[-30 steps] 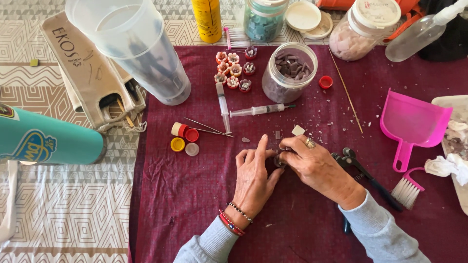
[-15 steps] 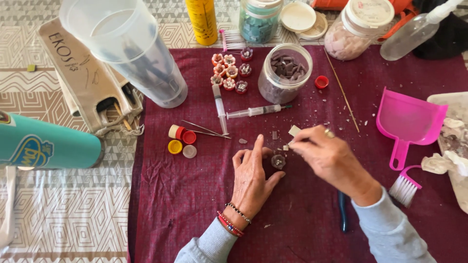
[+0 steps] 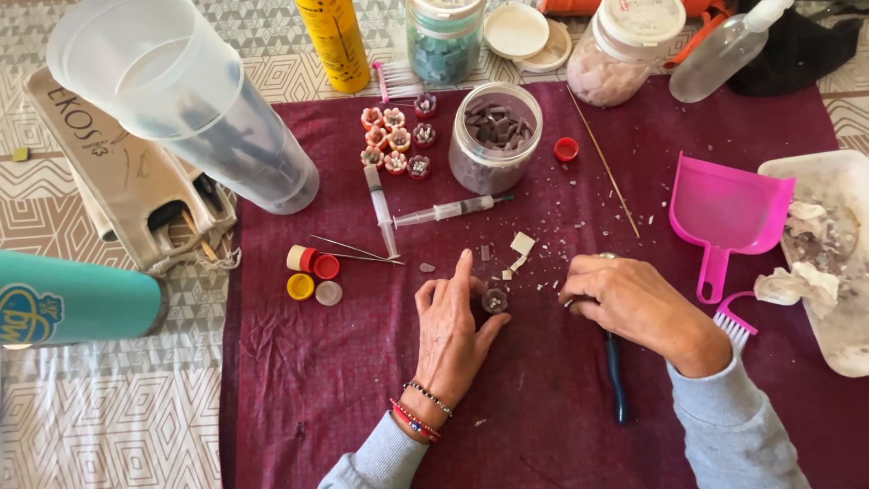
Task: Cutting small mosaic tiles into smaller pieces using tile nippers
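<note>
Maroon cloth (image 3: 299, 380); left hand (image 3: 450, 328) fingers pinch small dark cap (image 3: 494, 300), pale bits inside; right hand (image 3: 634, 303) curled, contents unclear.

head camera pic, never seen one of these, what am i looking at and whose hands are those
The picture comes from a camera worn on a person's head, looking down at their own two bare hands over a dark red cloth on a patterned table.

The left hand steadies a small round cap with tiny pieces in it, pinched between thumb and forefinger. The right hand is closed around a dark-handled tool, whose working end is hidden.

Around them lie two syringes, tweezers, loose bottle caps, a cluster of filled caps, a jar of dark tiles, a thin wooden stick, a pink dustpan with its brush, and pale chips scattered on the cloth.
</note>
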